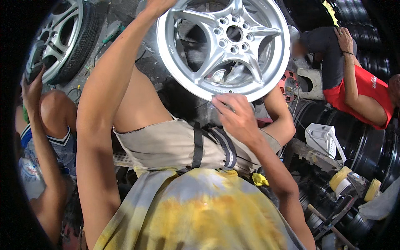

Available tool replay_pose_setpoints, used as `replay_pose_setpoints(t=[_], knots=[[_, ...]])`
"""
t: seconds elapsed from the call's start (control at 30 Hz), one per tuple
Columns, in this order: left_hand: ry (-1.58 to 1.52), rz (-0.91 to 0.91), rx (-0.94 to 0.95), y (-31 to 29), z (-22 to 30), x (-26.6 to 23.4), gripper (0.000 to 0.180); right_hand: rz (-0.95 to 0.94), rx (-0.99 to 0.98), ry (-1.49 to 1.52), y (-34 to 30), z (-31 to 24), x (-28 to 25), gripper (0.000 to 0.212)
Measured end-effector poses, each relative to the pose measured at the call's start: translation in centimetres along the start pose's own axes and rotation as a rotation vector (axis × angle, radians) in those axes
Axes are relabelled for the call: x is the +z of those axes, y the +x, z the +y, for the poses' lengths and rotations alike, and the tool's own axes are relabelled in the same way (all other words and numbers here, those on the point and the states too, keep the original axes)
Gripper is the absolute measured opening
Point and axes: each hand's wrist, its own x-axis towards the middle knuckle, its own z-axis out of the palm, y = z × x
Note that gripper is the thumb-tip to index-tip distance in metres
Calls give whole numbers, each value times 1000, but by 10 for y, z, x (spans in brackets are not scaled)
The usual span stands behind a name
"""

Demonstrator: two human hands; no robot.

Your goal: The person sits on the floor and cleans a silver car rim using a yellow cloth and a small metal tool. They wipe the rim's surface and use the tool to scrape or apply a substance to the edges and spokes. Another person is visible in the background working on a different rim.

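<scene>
A silver alloy wheel rim [199,81] with broad spokes and several bolt holes stands tilted in front of me, between my legs. My left hand [160,6] grips its upper left edge; the top of the frame cuts off part of the fingers. At the bottom lip of the rim is my right hand [238,116], slightly smeared by motion. Its fingers are pinched together, and a small greyish bit shows at their tips, too blurred to name. A small dark hole in the lip sits just above those fingers.
At the left, a person's hand [33,83] holds a dark tool by a wheel with a tyre [85,39]. A green corded power tool [111,33] lies nearby. On the right, another person in a red top [366,93] bends beside black rims [354,133] and a white box [321,137].
</scene>
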Motion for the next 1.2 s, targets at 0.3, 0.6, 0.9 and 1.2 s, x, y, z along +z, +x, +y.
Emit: replay_pose_setpoints(t=[0.3,0.6,0.9,1.2], knots=[[-23,10,-3,-6,-3,-7,74,15,136,-271,-62,34,-29,53],[-61,18,10,-4,-3,-10,74,129,47,-236,-63,40,-18,45],[-19,8,-12,-7,3,-15,77,15,136,-9,-11,-8,-3,47],[10,5,-44,-7,7,-15,80,44,199,-11,-9,0,-3,34]])
